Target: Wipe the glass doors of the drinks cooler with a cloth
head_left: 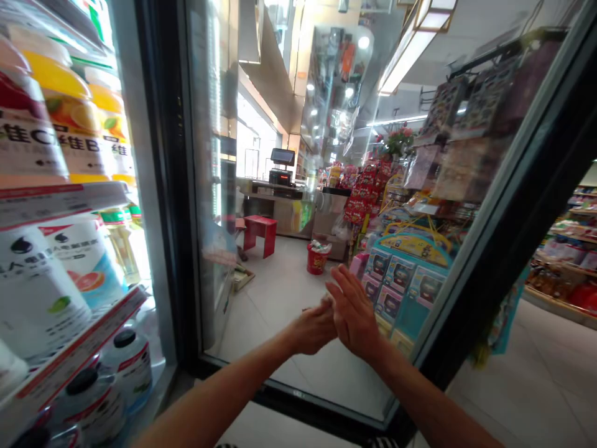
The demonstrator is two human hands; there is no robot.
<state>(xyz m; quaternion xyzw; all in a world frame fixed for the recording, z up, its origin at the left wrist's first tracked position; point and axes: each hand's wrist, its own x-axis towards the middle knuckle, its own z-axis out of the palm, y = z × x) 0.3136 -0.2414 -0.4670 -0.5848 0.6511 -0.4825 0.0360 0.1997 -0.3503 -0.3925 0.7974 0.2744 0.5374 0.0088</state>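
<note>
My left hand (313,327) and my right hand (355,314) meet in front of a glass cooler door (275,323) that stands swung open. The right hand has its fingers stretched out and held side by side, with nothing seen in it. Its palm side covers the fingertips of the left hand, and the two appear to touch. The left hand's fingers are mostly hidden there, so I cannot see whether they hold anything. The door's black frame (485,249) slants past on the right, apart from both hands.
On the left, lit cooler shelves (69,199) carry juice bottles (60,106) and white-labelled drink bottles (32,286), with black-capped bottles (125,361) below. Through the glass appear a red stool (260,231), a red bucket (317,258), a checkout counter (280,211) and boxed goods (396,280).
</note>
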